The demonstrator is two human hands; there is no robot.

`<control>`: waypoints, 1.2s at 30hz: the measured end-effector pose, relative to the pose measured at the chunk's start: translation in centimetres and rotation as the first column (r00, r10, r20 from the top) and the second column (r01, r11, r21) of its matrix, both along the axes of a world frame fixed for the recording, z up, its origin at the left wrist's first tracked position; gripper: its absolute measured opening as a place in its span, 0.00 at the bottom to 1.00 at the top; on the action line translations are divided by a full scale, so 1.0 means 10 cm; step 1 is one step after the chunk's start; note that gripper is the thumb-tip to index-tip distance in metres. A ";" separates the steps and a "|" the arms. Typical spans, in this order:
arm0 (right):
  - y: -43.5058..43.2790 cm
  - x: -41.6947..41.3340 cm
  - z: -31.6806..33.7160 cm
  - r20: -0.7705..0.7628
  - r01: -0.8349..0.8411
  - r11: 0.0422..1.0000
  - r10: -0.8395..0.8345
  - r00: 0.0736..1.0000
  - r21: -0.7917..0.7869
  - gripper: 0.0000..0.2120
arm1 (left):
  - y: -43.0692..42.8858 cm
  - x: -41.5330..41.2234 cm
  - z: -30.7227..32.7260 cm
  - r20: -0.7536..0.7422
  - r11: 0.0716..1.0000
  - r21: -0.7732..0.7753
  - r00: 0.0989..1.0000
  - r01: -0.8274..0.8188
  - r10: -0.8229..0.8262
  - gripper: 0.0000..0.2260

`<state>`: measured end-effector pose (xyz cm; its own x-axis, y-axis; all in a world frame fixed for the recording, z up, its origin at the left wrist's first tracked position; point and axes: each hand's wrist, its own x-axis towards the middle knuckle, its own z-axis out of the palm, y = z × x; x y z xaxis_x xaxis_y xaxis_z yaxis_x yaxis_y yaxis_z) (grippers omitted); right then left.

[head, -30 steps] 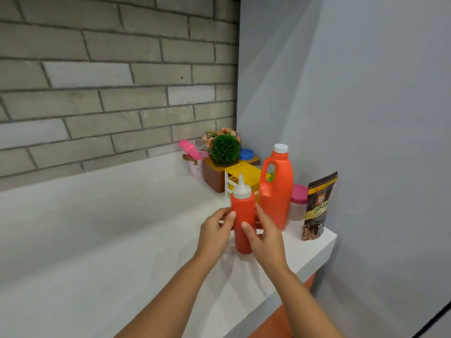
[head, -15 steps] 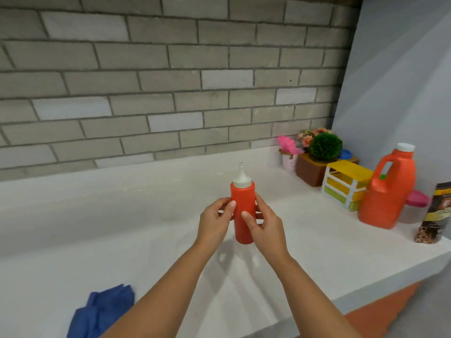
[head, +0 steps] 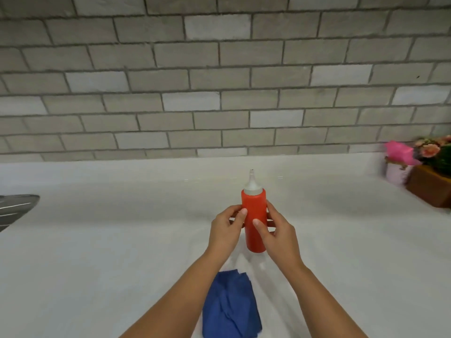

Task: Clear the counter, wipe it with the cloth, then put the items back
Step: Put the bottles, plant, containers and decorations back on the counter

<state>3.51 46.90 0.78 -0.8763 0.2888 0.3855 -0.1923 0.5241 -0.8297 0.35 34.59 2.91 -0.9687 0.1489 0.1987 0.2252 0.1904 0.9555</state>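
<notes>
Red squeeze bottle (head: 253, 223) with a white pointy cap stands straight up between my two hands, over the middle of the white bench (head: 97, 240). My left hand (head: 225, 230) holds it on one side, with my thumb on the front and my fingers curled round the back. My right hand (head: 278, 234) holds the other side the same way, thumb on the front. I cannot tell if the bottom of the bottle sits on the bench or is just above it. My blue cloth (head: 230, 308) lies crumpled on the bench near the front edge, between my arms, and it does not touch the bottle. Far over at the right end, by the back edge, is a brown wooden box (head: 429, 186) with a green plant and little pink flowers (head: 429, 148) in it. Just beside the box is a pale cup (head: 396, 172) with something bright pink on top. At the left edge of the bench I see a bit of a dark grey thing (head: 14, 208) with lines on it. Behind the bench is a grey brick wall (head: 219, 81).
</notes>
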 end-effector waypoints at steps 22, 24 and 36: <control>-1.36 -1.64 0.11 0.063 -0.170 0.983 0.166 0.984 0.064 0.27 | -1.40 -1.36 0.00 0.052 0.980 0.065 0.981 -0.190 0.186 0.10; -1.48 -1.74 0.12 0.074 -0.152 0.985 0.146 0.987 0.083 0.27 | -1.53 -1.50 0.00 0.048 0.984 0.071 0.986 -0.165 0.162 0.09; -2.17 -2.41 0.16 0.173 -0.096 0.992 0.081 0.982 0.079 0.27 | -2.15 -2.28 -0.08 0.113 0.988 0.041 0.983 -0.150 0.144 0.12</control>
<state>-20.61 25.21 2.41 -0.9516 0.1790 0.2498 -0.1020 0.5827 -0.8062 -22.45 13.12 2.14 -0.9956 -0.0039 0.0941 0.0922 0.1663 0.9818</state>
